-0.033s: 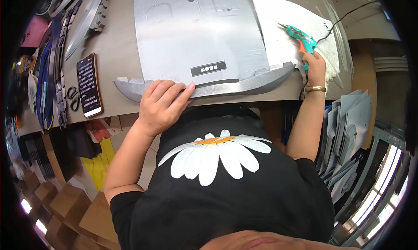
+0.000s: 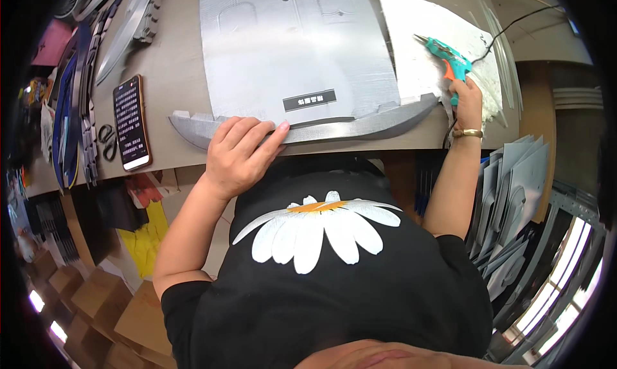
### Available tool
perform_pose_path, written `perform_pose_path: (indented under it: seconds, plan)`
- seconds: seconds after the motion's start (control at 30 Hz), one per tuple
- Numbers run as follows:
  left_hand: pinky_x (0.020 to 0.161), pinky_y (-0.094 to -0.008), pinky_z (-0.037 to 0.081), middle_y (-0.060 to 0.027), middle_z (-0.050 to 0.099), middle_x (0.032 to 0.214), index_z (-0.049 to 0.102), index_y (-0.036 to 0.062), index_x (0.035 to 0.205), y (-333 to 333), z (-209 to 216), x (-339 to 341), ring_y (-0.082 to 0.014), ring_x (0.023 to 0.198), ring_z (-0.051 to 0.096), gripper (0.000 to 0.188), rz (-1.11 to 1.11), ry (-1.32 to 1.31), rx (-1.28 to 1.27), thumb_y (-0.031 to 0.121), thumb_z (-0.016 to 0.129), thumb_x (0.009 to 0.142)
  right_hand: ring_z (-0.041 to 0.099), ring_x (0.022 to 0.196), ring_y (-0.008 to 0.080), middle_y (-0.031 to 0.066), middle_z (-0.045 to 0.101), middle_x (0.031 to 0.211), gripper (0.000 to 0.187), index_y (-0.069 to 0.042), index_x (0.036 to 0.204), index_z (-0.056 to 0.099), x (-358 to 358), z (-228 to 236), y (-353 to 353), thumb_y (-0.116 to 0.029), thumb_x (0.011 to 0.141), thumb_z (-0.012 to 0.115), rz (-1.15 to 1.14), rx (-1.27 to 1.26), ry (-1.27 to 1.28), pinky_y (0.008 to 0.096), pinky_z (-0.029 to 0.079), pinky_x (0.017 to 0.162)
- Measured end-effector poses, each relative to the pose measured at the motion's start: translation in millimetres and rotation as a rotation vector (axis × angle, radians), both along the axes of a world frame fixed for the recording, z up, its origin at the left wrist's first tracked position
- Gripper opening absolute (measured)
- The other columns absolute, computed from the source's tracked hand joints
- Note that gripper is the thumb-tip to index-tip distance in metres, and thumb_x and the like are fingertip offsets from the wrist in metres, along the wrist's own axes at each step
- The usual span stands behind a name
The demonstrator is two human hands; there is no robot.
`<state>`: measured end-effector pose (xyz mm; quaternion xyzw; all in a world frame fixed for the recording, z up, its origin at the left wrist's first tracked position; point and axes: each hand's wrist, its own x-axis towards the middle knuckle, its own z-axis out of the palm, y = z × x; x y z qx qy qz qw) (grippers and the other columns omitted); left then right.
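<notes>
My left hand is closed over a curved silver-grey strip, its fingers on top near the strip's left half. The strip has notched tabs and lies along the near edge of a large silver panel with embossed door-like shapes. A small dark label sits on that panel. In my right hand is a teal glue gun with an orange trigger. Its nozzle points up and left, over a white sheet to the panel's right.
On the left of the bench lie a phone, black-handled scissors and several curved strips. The gun's black cord runs to the far right. Flat grey pieces stand below right; cardboard boxes sit at lower left.
The bench and its things appear shifted very slightly in the picture. Both hands keep their hold on the strip and the glue gun.
</notes>
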<state>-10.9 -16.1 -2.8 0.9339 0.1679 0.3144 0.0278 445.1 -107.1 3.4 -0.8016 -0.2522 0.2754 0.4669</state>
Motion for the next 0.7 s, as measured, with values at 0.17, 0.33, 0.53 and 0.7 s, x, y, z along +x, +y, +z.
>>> perform_pose_path:
  seconds: [0.17,0.33,0.53,0.7]
  plan:
    - [0.078,-0.0335,0.05,-0.003,0.065,0.09,0.07,0.0068,0.11,4,-9,-9,-0.0188,0.084,0.063,0.033,0.009,-0.075,0.019,0.016,0.071,0.078,0.054,0.077,0.0071,-0.0007,0.063,0.094,0.033,-0.005,0.116,0.064,-33,7,2,-0.017,0.086,0.066,0.084,0.23,-0.041,0.0247,0.043,0.068]
    - [0.078,-0.0337,0.051,-0.0034,0.065,0.093,0.07,0.0061,0.11,-1,-1,-10,-0.0188,0.084,0.062,0.037,0.03,-0.096,0.036,0.02,0.075,0.076,0.052,0.064,0.0055,0.0056,0.064,0.1,0.041,-0.002,0.128,0.052,-28,2,6,-0.006,0.088,0.063,0.098,0.246,0.19,0.0197,0.038,0.047]
    - [0.079,-0.0332,0.051,-0.0032,0.065,0.093,0.071,0.0059,0.107,-4,-9,-13,-0.0191,0.085,0.062,0.035,0.037,-0.141,0.046,0.02,0.075,0.076,0.049,0.072,0.0058,0.0076,0.061,0.11,0.039,-0.001,0.133,0.048,-33,21,15,-0.026,0.103,0.054,0.257,0.641,0.475,0.0198,0.041,0.062]
    - [0.076,-0.0333,0.053,-0.003,0.066,0.093,0.072,0.0078,0.105,4,-11,-14,-0.0197,0.084,0.064,0.032,-0.009,-0.165,0.086,0.019,0.076,0.075,0.052,0.076,0.0079,0.0053,0.066,0.098,0.029,0.001,0.118,0.06,-69,57,13,-0.024,0.102,0.057,0.012,0.643,-0.33,0.0248,0.043,0.063]
